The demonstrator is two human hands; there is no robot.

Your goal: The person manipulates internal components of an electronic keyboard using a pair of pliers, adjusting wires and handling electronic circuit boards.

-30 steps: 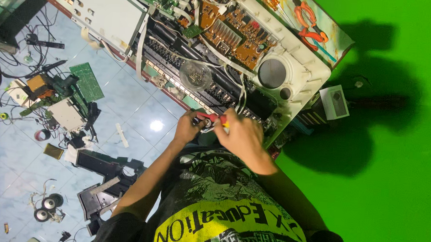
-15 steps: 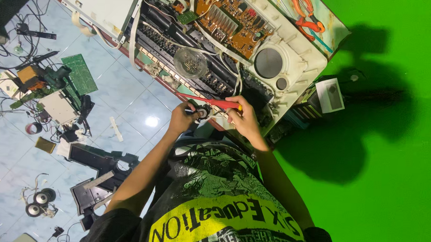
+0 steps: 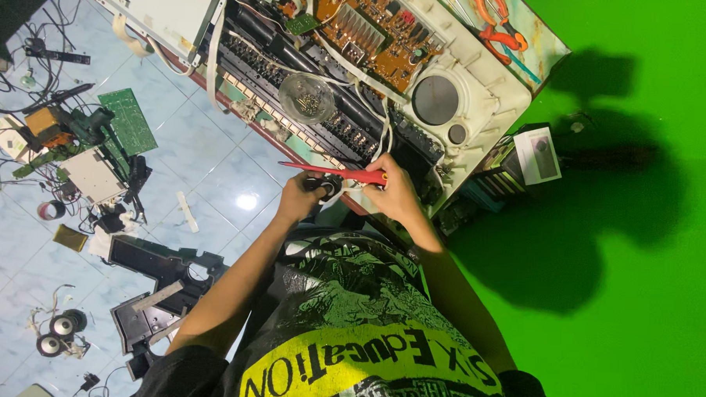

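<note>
A green backdrop (image 3: 646,326) fills the right side of the head view, and a pale blue tiled floor (image 3: 214,154) the left. Across the top lies an opened electronic keyboard (image 3: 357,73), its white casing tilted, with the black key mechanism, a brown circuit board (image 3: 375,27) and a round grey speaker (image 3: 435,100) exposed. A clear round dish of small screws (image 3: 306,97) sits on the key mechanism. On the floor to the left lie black plastic housing pieces (image 3: 162,282), a green circuit board (image 3: 127,120) and tangled wires. Orange-handled pliers (image 3: 500,24) rest on the casing's far corner. At the keyboard's near edge the right hand (image 3: 396,196) is closed around the handle end of a red screwdriver (image 3: 334,172), which lies roughly level, its thin tip pointing left. The left hand (image 3: 300,198) sits just beside it, fingers curled about a small dark part (image 3: 327,187) under the screwdriver shaft; what that part is cannot be told.
</note>
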